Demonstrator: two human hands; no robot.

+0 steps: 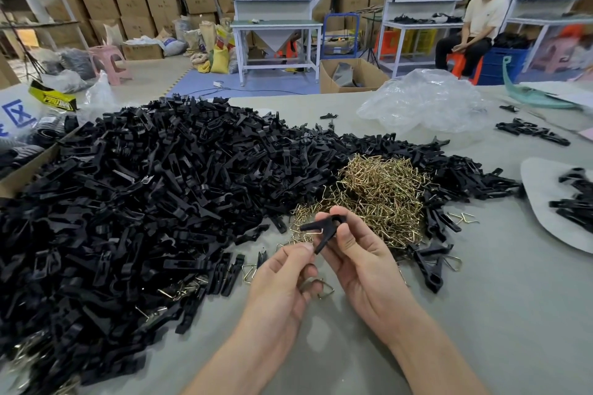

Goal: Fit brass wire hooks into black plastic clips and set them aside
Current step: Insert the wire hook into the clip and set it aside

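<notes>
At table (481, 314) centre, the right hand (362, 263) pinches a clip (324, 231); the left hand (282, 279) curls round spare hooks (319, 287). Clip pile (144, 202) at nine o'clock, hook pile (385, 196) at one, bare table at five. Bag (16, 112) at ten reads "区".

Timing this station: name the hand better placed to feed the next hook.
Left, likely. The left hand holds spare brass hooks in its curled fingers; the right hand grips the black clip.
</notes>
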